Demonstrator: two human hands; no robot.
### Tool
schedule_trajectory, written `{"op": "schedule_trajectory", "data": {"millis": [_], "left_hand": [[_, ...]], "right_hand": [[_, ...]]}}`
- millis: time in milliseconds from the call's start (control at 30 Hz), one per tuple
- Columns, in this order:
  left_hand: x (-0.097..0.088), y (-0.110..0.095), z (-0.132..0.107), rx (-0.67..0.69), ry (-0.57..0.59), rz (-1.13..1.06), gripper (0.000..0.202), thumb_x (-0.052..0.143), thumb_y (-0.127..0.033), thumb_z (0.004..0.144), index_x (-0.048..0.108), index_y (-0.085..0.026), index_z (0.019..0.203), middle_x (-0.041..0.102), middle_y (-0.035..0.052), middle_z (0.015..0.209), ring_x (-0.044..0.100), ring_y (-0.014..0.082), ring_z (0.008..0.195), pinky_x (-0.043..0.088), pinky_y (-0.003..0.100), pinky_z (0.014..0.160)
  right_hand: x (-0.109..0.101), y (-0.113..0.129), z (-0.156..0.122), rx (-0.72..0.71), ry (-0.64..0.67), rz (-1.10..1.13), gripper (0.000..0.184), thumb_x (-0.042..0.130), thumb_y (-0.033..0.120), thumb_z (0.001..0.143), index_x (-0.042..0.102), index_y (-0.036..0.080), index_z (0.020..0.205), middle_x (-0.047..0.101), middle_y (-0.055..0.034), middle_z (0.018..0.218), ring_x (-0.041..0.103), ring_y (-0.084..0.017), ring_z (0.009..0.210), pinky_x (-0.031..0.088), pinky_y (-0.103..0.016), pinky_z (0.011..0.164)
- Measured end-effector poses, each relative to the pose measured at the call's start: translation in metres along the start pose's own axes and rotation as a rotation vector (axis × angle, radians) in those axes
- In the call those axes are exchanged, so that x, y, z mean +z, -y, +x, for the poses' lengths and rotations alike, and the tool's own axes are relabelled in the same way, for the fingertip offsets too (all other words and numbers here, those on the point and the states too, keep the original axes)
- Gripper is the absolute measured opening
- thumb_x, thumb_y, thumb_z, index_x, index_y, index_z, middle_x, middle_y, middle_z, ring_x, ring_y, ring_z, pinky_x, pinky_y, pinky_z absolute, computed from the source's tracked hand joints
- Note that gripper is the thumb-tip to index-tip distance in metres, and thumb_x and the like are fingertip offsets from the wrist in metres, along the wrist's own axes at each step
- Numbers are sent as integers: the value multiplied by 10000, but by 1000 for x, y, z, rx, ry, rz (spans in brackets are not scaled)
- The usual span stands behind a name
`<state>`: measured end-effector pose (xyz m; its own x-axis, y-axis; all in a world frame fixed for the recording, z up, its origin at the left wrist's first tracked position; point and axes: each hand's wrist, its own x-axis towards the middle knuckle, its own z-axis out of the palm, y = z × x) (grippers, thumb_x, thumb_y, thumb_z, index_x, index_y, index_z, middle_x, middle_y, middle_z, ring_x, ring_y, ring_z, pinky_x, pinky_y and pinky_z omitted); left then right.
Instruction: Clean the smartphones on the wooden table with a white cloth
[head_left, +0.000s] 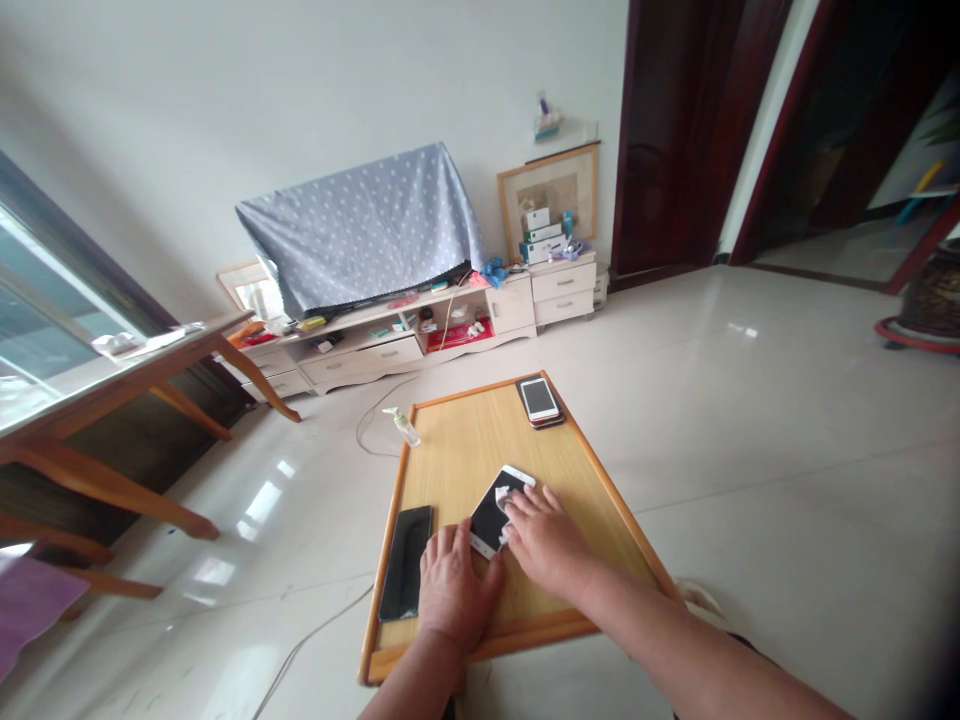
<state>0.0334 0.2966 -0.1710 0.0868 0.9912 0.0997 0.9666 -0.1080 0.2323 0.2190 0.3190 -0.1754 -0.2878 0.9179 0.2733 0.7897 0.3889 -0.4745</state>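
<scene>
A white smartphone (pixel 489 518) with a dark screen lies slantwise on the small wooden table. My left hand (pixel 459 590) grips its lower end, fingers at the left side and thumb by the bottom edge. Over the screen, my right hand (pixel 546 540) presses a crumpled white tissue (pixel 502 495) under its fingers, which hide part of it. A larger black smartphone (pixel 407 562) rests just left of my left hand, along the table's left edge.
A pump bottle (pixel 405 428) stands at the wooden table's (pixel 450 440) left edge. Stacked phones (pixel 538 400) lie at its far right corner. Beyond are a white TV cabinet (pixel 367 362), a cloth-covered screen (pixel 367 235) and, to the left, a larger table (pixel 142 370).
</scene>
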Motion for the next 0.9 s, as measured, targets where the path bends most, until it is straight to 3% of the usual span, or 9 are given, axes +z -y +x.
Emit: {"op": "schedule_trajectory", "data": {"millis": [100, 200, 267, 367, 467, 567, 733, 800, 900], "left_hand": [[-2, -1, 0, -7, 15, -10, 584, 508, -518, 903, 515, -210, 1400, 578, 107, 1348, 465, 293, 1282, 335, 421, 1106], [-3, -1, 0, -12, 28, -5, 586, 517, -516, 899, 512, -219, 1404, 574, 108, 1362, 464, 299, 1295, 332, 420, 1111], [-3, 0, -1, -8, 23, 4, 589, 523, -518, 894, 515, -218, 1401, 583, 107, 1346, 480, 300, 1268, 336, 419, 1103], [-3, 0, -1, 4, 11, 8, 588, 526, -513, 888, 522, -212, 1393, 593, 108, 1320, 491, 300, 1236, 341, 425, 1094], [-3, 1, -1, 22, 6, 5, 583, 530, -495, 887, 522, -206, 1393, 596, 108, 1316, 488, 296, 1237, 338, 426, 1094], [-3, 1, -1, 42, -2, 5, 561, 537, -453, 884, 530, -205, 1387, 599, 102, 1331, 479, 289, 1270, 322, 422, 1112], [-2, 3, -2, 83, 7, -6, 548, 531, -384, 882, 529, -211, 1402, 561, 89, 1441, 451, 278, 1348, 288, 435, 1162], [-1, 5, -2, 92, 13, -13, 549, 519, -366, 888, 525, -213, 1414, 527, 80, 1493, 433, 276, 1377, 288, 442, 1168], [1, 5, -1, 88, 26, -17, 549, 509, -359, 894, 524, -222, 1425, 489, 65, 1540, 413, 280, 1401, 287, 456, 1175]], "right_hand": [[10, 6, -5, -110, 69, 14, 470, 406, 356, 1031, 523, 199, 1458, 529, -139, 1496, 379, -310, 1455, 145, -588, 1220], [10, 3, 0, -110, 69, 31, 447, 418, 358, 1027, 542, 233, 1438, 535, -117, 1495, 372, -311, 1460, 111, -622, 1216], [7, -4, 6, -46, 6, 50, 421, 434, 327, 1014, 580, 225, 1395, 542, -120, 1488, 401, -302, 1442, 171, -594, 1213], [0, -13, 15, 42, -131, 113, 382, 429, 272, 1003, 628, 208, 1322, 574, -119, 1450, 500, -253, 1356, 357, -448, 1148], [-4, -17, 19, 111, -206, 147, 345, 445, 231, 986, 658, 211, 1256, 677, -101, 1272, 599, -224, 1191, 455, -352, 1025], [-8, -14, 18, 147, -145, 122, 287, 492, 214, 956, 689, 239, 1163, 694, -72, 1119, 625, -215, 1077, 474, -310, 927], [-8, -11, 14, 129, 16, 48, 204, 604, 260, 897, 695, 263, 1079, 642, -51, 1106, 633, -191, 947, 454, -266, 781], [-7, -12, 14, 137, 23, 27, 128, 587, 264, 911, 700, 250, 969, 640, -50, 1058, 625, -175, 856, 437, -263, 726], [-4, -13, 17, 175, -27, 114, 179, 536, 262, 942, 670, 231, 828, 645, -42, 978, 606, -155, 775, 422, -258, 693]]}}
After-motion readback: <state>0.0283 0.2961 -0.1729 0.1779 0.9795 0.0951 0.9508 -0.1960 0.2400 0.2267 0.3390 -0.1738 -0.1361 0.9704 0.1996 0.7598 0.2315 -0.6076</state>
